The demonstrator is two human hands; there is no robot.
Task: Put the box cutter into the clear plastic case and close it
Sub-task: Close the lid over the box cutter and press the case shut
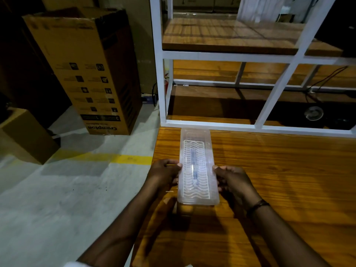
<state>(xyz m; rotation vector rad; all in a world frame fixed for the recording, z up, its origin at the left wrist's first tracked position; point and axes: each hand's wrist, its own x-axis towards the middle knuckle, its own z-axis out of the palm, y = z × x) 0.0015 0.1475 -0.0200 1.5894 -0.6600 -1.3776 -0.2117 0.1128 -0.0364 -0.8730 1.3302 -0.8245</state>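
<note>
A clear plastic case (196,135) with a white wavy pattern on its lid is held lengthwise above the wooden table (279,170), near the table's left edge. Its lid looks down over the base. Through the plastic a long dark shape shows along the middle, the box cutter (193,166), blurred by the lid. My left hand (165,175) grips the case's left long edge, thumb on top. My right hand (232,180) grips the right long edge, with a dark band on its wrist.
A white metal frame shelf (161,78) with wooden boards stands at the table's far edge. A tall cardboard box (86,74) and a smaller box (25,137) stand on the grey floor to the left, by a yellow floor line (131,158).
</note>
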